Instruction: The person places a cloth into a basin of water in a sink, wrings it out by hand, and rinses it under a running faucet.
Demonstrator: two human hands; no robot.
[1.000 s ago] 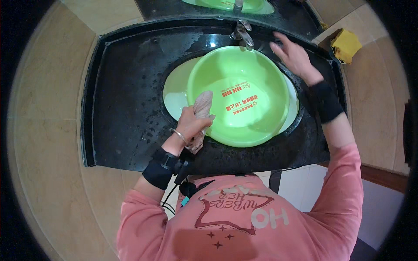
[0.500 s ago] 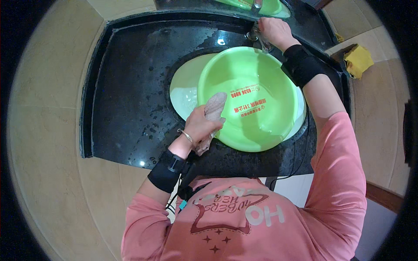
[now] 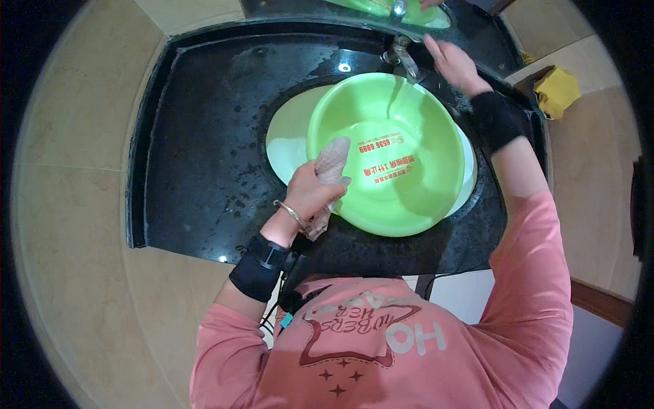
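My left hand [image 3: 313,194] is closed around a crumpled greyish-pink cloth [image 3: 332,162], sock-like with a rounded upper end. It is over the near left rim of a light green plastic basin [image 3: 381,215], which has red print on its bottom. The basin sits tilted in an oval white sink [image 3: 286,136]. Just right of the metal faucet [image 3: 403,61], my right hand [image 3: 458,65] is in the air, fingers extended and holding nothing. A thin stream of water appears to run from the spout into the basin.
The sink is set in a black countertop [image 3: 204,136] with wet spots and a raised edge. Behind the faucet a mirror [image 3: 313,10] reflects the basin and part of a hand. A yellow cloth-like item [image 3: 557,93] lies at the right corner, by the tiled wall [image 3: 75,204].
My right hand has let go of the faucet and moved right. Water now seems to flow into the basin. My left hand with the cloth has barely moved.
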